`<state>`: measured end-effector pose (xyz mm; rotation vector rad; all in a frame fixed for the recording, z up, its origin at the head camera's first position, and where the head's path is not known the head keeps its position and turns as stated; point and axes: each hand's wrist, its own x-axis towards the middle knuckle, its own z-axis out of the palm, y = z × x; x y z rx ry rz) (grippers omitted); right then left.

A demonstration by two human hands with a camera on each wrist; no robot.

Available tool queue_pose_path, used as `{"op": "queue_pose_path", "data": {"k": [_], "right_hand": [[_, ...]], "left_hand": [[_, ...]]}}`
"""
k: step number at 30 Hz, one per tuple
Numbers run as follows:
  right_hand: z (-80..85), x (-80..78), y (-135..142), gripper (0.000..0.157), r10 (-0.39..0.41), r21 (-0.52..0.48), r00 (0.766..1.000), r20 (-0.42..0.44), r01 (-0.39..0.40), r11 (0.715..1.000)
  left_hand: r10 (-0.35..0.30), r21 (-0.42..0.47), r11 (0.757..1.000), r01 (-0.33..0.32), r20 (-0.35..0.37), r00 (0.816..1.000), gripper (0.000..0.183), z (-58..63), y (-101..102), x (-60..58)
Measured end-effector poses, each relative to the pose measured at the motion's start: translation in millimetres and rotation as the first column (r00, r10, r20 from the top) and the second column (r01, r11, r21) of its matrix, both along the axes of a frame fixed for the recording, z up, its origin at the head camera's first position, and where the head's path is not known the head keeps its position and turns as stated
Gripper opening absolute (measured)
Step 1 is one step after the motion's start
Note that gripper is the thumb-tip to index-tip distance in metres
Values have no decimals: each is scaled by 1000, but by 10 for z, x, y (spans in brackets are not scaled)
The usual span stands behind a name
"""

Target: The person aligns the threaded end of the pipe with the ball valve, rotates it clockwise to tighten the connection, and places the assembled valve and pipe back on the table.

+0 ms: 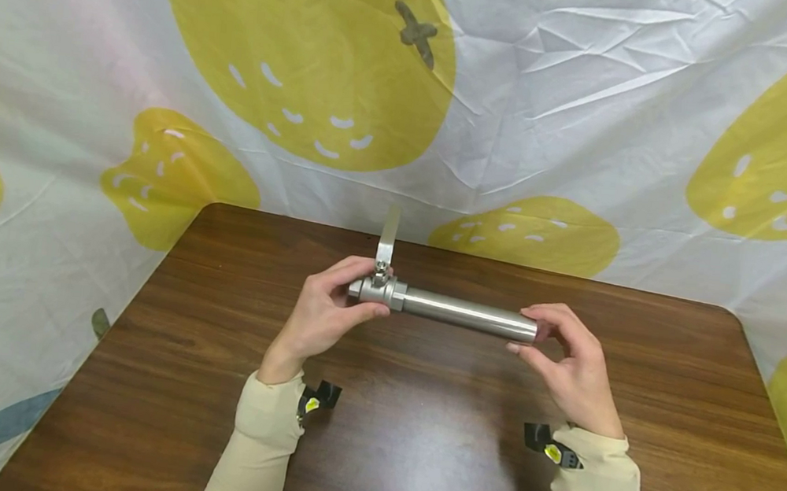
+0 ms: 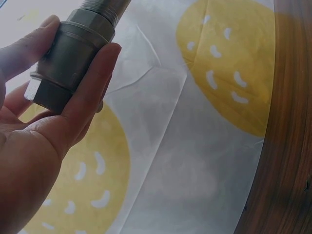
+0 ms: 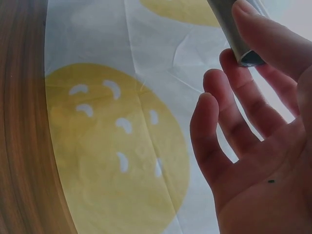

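In the head view, a metal ball valve (image 1: 378, 293) with a flat lever handle (image 1: 387, 241) is joined to a shiny steel pipe (image 1: 465, 313). My left hand (image 1: 319, 313) grips the valve body at the left end, thumb in front and fingers behind. The lever points away toward the back wall. Around the pipe's free end, my right hand (image 1: 570, 365) pinches with thumb and fingers. The left wrist view shows the valve body (image 2: 73, 56) between thumb and fingers. Seen from the right wrist, the pipe's hollow end (image 3: 239, 36) rests between thumb and fingertips, other fingers loosely bent.
Beneath the hands lies a brown wood-grain table (image 1: 409, 452) with rounded back corners. A white cloth (image 1: 578, 97) printed with yellow fruit hangs behind and at the sides. Black camera straps (image 1: 561, 454) sit on both wrists over cream sleeves (image 1: 261, 438).
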<state>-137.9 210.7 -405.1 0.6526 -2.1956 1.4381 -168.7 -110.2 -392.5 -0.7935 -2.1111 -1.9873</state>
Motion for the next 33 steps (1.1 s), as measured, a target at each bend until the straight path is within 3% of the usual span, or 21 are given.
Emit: {"op": "queue_pose_path", "data": {"k": [18,25,33], "right_hand": [[3,19,34,52,-36,70,997,61,32,997],[6,21,28,52,-65,109,997,36,61,992],[18,46,24,50,-56,84,997,59,51,995]], "left_hand": [[1,14,1000,-1,6,1000,51,7,2,7],[-1,16,1000,1,-4,1000,50,-5,7,0],[1,9,1000,-1,-4,1000,51,1,8,3]]}}
